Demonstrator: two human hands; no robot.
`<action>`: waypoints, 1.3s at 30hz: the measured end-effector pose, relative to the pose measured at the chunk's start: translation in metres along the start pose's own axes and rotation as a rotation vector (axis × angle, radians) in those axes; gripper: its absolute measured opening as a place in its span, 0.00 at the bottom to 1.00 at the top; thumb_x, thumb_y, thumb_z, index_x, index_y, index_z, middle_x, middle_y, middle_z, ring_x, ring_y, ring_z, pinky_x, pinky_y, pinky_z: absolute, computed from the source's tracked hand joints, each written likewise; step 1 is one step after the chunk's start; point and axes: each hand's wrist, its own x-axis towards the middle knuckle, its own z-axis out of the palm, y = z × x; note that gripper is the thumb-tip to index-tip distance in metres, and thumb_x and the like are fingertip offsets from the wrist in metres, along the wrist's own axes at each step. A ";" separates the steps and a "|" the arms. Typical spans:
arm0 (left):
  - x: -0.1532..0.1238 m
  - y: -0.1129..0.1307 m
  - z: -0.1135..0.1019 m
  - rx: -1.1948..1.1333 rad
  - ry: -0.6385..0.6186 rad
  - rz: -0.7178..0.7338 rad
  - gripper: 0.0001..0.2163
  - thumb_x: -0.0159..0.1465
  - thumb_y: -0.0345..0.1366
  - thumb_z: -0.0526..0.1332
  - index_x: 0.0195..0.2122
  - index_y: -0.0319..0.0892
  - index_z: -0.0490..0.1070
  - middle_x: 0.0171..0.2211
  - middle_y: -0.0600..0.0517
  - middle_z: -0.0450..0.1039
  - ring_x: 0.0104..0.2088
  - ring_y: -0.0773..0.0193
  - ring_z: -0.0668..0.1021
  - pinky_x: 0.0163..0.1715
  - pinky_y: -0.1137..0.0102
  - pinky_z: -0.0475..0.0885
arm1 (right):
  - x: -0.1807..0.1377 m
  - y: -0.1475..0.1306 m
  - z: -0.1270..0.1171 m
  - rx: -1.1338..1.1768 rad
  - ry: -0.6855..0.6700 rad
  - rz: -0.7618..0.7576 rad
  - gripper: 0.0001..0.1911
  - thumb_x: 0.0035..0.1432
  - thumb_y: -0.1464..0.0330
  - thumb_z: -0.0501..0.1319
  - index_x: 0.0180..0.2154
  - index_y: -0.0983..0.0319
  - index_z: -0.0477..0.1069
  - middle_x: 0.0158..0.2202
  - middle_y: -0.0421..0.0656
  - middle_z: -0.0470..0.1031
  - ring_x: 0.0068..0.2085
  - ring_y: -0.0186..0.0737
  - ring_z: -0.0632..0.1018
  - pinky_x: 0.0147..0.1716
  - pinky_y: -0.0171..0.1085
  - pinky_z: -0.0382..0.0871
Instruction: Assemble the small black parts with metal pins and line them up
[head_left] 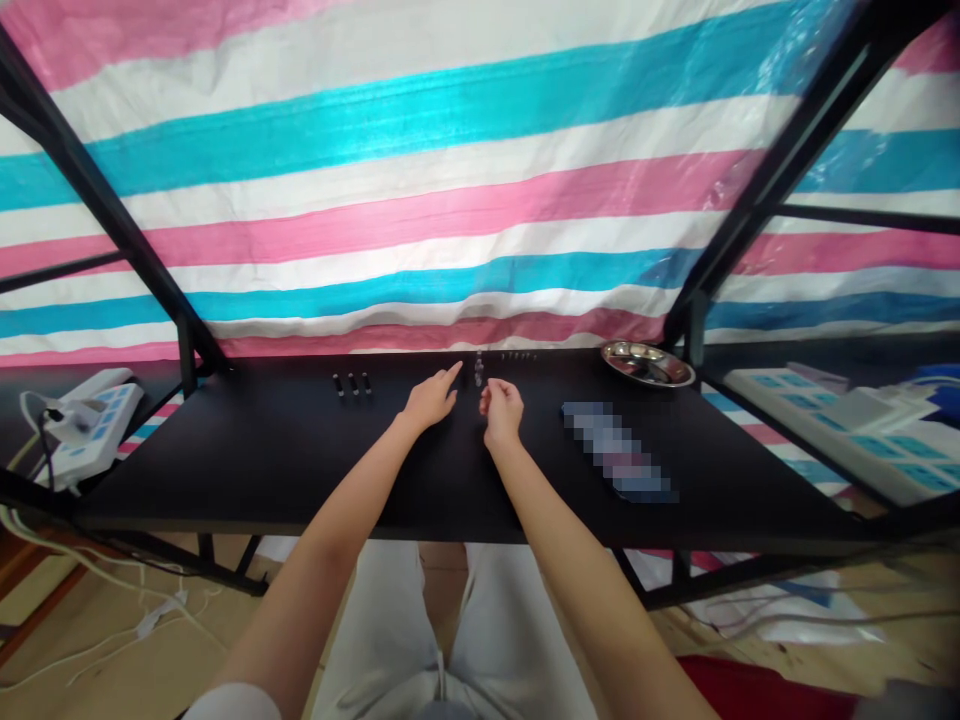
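From where I stand, the person's left hand point(431, 398) lies over the black rectangular worktop point(247, 450), fingers loosely spread, forefinger pointing forward, gripping nothing I can see. The right hand point(502, 408) has its fingers curled in; whether they hold anything, I can't tell. Just beyond it sits a short line of small, shiny, clear pieces point(478, 369). Three small black cylinders with silvery ends point(353, 385) stand left of both hands, and a round, shiny metal tray point(646, 378) rests at far right.

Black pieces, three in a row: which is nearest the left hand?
The rightmost piece, at the row's end toward the left hand; the middle piece and leftmost piece are farther off.
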 end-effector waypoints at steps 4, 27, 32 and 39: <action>0.017 0.004 0.014 0.116 -0.050 -0.018 0.26 0.61 0.34 0.51 0.61 0.47 0.50 0.47 0.44 0.66 0.44 0.56 0.71 0.40 0.68 0.65 | 0.000 -0.002 0.000 -0.010 0.023 -0.040 0.12 0.46 0.58 0.60 0.27 0.58 0.61 0.19 0.33 0.63 0.16 0.26 0.61 0.14 0.31 0.51; -0.001 -0.011 0.016 -0.536 0.321 -0.284 0.06 0.51 0.34 0.61 0.29 0.41 0.65 0.24 0.55 0.69 0.19 0.72 0.70 0.23 0.74 0.64 | 0.023 0.012 -0.018 -0.922 -0.047 -0.306 0.13 0.48 0.70 0.54 0.37 0.64 0.70 0.34 0.46 0.73 0.39 0.43 0.71 0.40 0.40 0.62; -0.018 -0.015 0.010 -0.883 0.374 -0.348 0.10 0.49 0.37 0.62 0.28 0.40 0.62 0.22 0.57 0.67 0.14 0.74 0.67 0.16 0.76 0.60 | 0.027 0.015 -0.014 -1.292 -0.101 -0.354 0.16 0.51 0.71 0.54 0.41 0.67 0.71 0.39 0.53 0.71 0.42 0.49 0.70 0.41 0.42 0.61; -0.026 -0.004 0.004 -1.018 0.286 -0.384 0.11 0.48 0.35 0.63 0.31 0.38 0.67 0.21 0.57 0.66 0.14 0.76 0.67 0.14 0.78 0.58 | 0.044 0.015 -0.010 -1.397 -0.123 -0.361 0.15 0.52 0.64 0.57 0.40 0.65 0.73 0.39 0.52 0.72 0.41 0.48 0.71 0.39 0.41 0.61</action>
